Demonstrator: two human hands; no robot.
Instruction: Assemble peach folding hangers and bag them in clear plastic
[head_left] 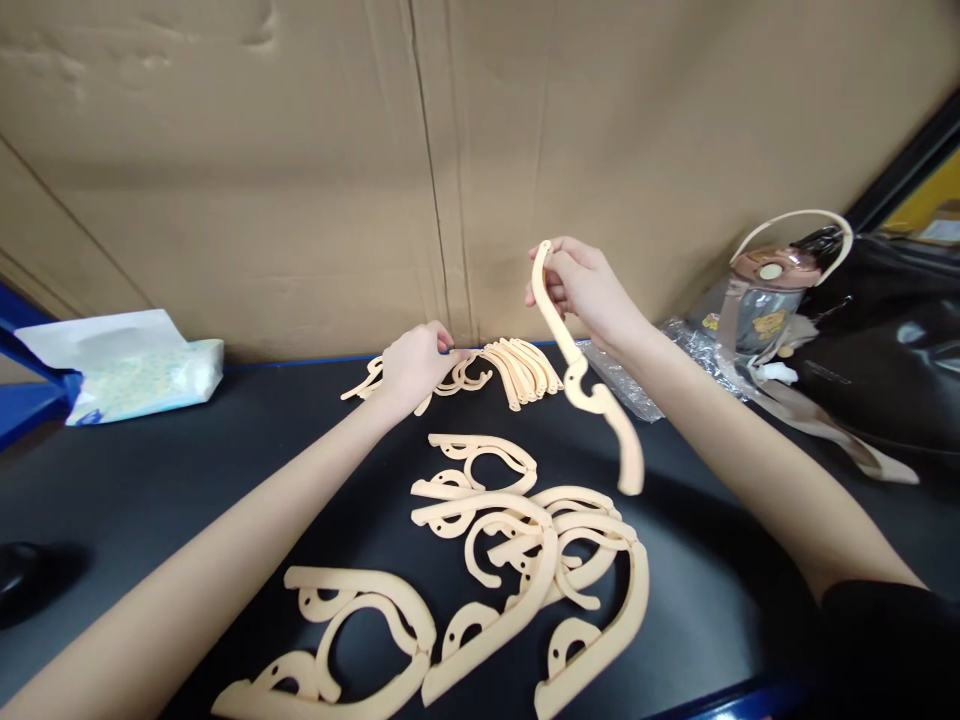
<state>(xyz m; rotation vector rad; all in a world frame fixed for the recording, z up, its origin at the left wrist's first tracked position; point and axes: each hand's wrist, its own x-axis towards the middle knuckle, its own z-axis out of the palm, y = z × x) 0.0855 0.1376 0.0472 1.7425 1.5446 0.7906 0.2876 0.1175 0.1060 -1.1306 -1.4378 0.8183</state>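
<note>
My right hand (581, 285), raised above the back of the table, pinches the upper end of a beige plastic hanger arm (555, 318). The arm hangs down at a slant, with a curved notch midway along it. At the back edge my left hand (420, 365) is low over a loose group of beige curved hanger hooks (476, 378). Its fingers are curled in, and what they grip is hidden. Just right of these lies a neat row of slim beige hanger arms (525, 370). Several folding hangers (375, 582) with hooks folded inward lie overlapping nearer to me.
A pack of tissues (150, 375) lies at the back left, and a dark rounded object (16, 570) at the left edge. Clear plastic wrap (622, 380), a handled drink bottle (772, 300) with a strap and a black bag (885, 350) are on the right. Cardboard (300, 180) stands behind.
</note>
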